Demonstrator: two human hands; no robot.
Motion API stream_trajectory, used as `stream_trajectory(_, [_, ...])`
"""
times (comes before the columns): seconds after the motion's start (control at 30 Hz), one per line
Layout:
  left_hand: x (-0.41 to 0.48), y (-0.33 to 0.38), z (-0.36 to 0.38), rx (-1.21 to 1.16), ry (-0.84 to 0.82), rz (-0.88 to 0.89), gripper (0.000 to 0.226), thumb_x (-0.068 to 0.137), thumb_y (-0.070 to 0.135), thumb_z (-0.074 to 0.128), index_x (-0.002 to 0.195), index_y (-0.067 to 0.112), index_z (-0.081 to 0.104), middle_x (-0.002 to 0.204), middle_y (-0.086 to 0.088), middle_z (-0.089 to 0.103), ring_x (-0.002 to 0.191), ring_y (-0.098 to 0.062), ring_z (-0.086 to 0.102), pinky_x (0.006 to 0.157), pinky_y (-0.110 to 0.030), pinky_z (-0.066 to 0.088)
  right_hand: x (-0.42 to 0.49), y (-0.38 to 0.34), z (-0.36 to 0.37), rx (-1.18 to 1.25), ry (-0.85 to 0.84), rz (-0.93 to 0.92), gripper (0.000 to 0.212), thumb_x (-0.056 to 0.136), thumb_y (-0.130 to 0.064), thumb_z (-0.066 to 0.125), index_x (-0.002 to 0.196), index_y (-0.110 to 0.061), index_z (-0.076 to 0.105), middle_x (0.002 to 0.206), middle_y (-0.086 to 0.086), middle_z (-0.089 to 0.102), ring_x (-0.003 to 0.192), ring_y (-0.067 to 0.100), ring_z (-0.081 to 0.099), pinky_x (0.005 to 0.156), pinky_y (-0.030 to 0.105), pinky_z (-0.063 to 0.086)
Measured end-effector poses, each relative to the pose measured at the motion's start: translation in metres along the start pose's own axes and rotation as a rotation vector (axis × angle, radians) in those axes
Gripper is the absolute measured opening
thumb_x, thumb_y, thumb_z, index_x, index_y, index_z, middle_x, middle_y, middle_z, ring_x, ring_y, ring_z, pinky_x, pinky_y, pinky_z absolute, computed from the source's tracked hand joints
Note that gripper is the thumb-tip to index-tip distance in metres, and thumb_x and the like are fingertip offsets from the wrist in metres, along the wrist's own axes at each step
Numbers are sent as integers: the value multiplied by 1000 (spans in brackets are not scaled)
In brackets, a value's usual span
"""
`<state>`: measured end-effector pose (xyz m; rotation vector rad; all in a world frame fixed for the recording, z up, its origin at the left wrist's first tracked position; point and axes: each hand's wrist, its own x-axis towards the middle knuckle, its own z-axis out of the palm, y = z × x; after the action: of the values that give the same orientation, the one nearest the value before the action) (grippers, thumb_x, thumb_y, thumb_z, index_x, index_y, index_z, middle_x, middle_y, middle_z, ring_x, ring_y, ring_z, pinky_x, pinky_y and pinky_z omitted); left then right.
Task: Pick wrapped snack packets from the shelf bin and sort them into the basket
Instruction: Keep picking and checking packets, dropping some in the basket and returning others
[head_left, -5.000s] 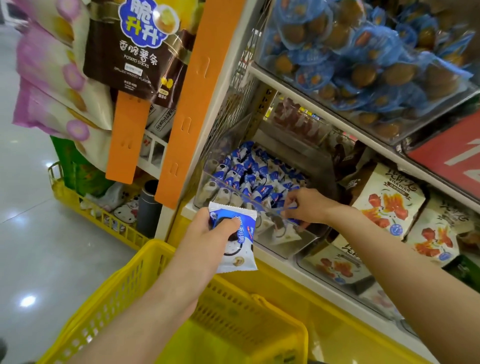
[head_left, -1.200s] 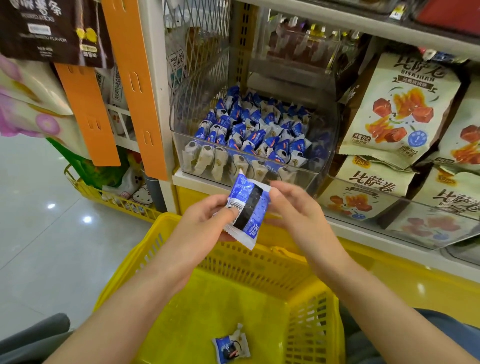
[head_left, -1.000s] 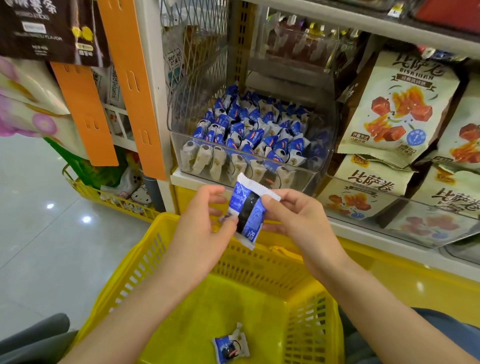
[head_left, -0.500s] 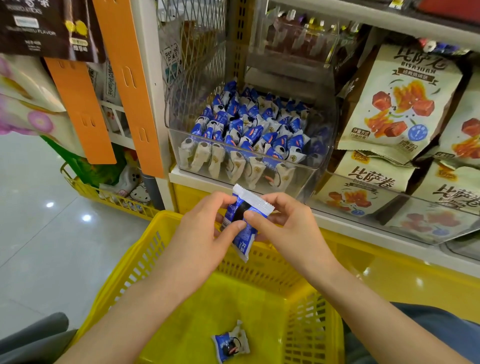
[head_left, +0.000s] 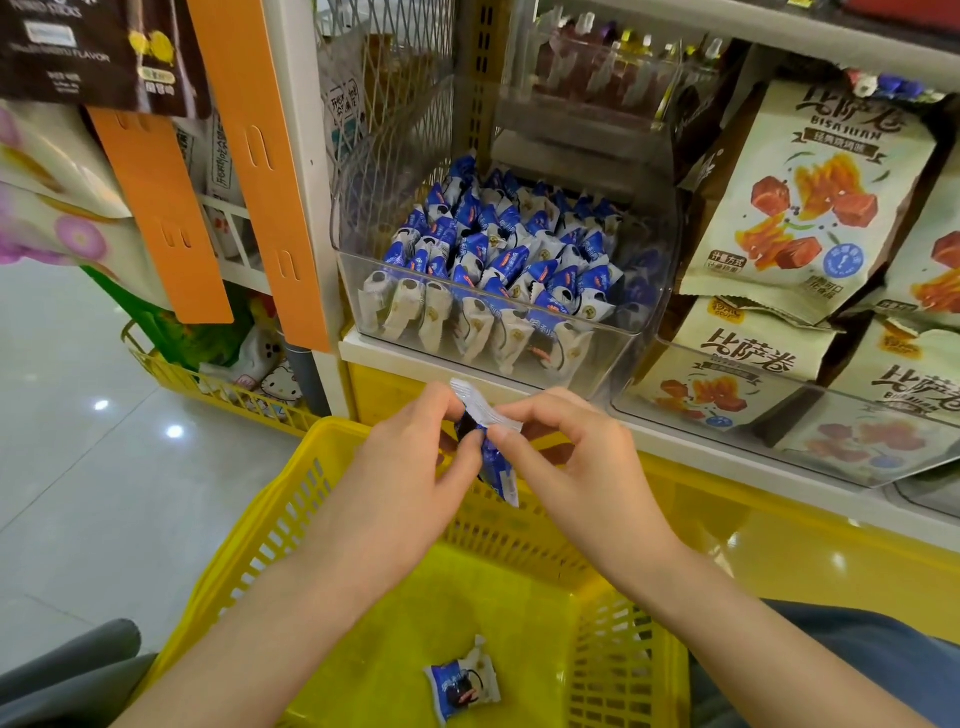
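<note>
Progress is early: one packet (head_left: 461, 686) lies in the yellow basket (head_left: 249, 551); both the left hand (head_left: 402, 467) and right hand (head_left: 566, 457) pinch a second packet (head_left: 491, 457) above it, possibly inspecting it. Shelf bin (head_left: 597, 364) looks nearly full.

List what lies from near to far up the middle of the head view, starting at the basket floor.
Loose packet on the basket floor → yellow basket far wall → packet held between left hand and right hand → clear shelf bin of blue-and-white packets → bin of dark red sweets behind.
</note>
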<state>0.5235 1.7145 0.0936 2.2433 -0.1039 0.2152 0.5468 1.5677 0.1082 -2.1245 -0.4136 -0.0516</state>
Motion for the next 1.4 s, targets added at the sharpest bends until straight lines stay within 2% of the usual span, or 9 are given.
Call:
stream_trajectory(0.17, [1, -2, 0, 54, 43, 22, 5, 93, 25, 48, 90, 21, 50, 76, 7, 58, 67, -7, 54, 60, -28, 44, 0, 2, 4, -93, 8, -72, 14, 89, -26, 59, 97, -22, 69, 89, -12, 63, 84, 6, 61, 74, 34, 53])
stream_trajectory(0.27, [2, -2, 3, 89, 103, 24, 11, 94, 21, 45, 83, 18, 47, 64, 8, 48, 58, -6, 46, 52, -24, 33, 2, 2, 8, -56, 28, -34, 11, 90, -27, 57, 97, -25, 64, 92, -13, 64, 87, 5, 61, 76, 28, 53])
stream_trajectory(0.47, [5, -3, 1, 44, 224, 20, 13, 91, 22, 47, 78, 23, 46, 59, 11, 50, 65, 0, 52, 54, -16, 38, 4, 2, 15, 293, -279, 217, 30, 87, -30, 60, 117, -26, 53, 111, -11, 64, 92, 15, 66, 82, 44, 55])
stream_trajectory(0.6, [8, -3, 0, -23, 178, -7, 14, 88, 21, 54, 78, 31, 50, 69, 10, 63, 62, -5, 62, 58, -23, 51, 3, 4, 15, 159, -221, 126, 29, 89, -28, 57, 119, -24, 55, 106, -7, 68, 91, 9, 65, 85, 38, 53])
stream_trajectory(0.83, [12, -1, 0, -122, 145, -64, 39, 72, 2, 61, 76, 40, 51, 75, 22, 61, 70, 9, 61, 59, -4, 46, 3, 5, 13, 86, -195, 127, 15, 94, -26, 49, 105, -17, 53, 92, 7, 68, 83, 26, 63, 77, 51, 49])
stream_trajectory(1.03, [15, -2, -12, -398, 143, -175, 39, 82, -6, 51, 79, 32, 61, 78, 15, 69, 74, 2, 66, 70, -16, 52, 7, -2, 5, 340, -334, 105, 40, 93, -28, 44, 132, -21, 47, 123, -1, 62, 115, 14, 58, 98, 33, 47])
stream_trajectory(1.13, [15, 1, -19, -798, 93, -360, 31, 93, 8, 44, 85, 24, 70, 85, 2, 74, 80, -12, 70, 68, -28, 56, 9, -6, 4, 470, -362, 82, 45, 94, -16, 44, 137, -29, 37, 122, -20, 57, 106, -1, 58, 88, 19, 49])
stream_trajectory(1.23, [11, 5, -24, -1013, -78, -481, 36, 90, 45, 42, 99, 23, 69, 99, -5, 73, 93, -19, 69, 82, -36, 53, 11, -9, 12, 446, -257, 101, 56, 88, -6, 58, 133, -30, 37, 117, -4, 56, 85, 10, 63, 79, 26, 55])
stream_trajectory(1.4, [8, 6, -28, -687, -28, -429, 23, 80, 30, 66, 102, 25, 64, 96, 4, 70, 93, -5, 64, 78, -18, 47, 18, -14, 22, 556, -190, 223, 57, 78, 3, 66, 126, -15, 41, 104, 14, 59, 72, 16, 61, 61, 23, 56])
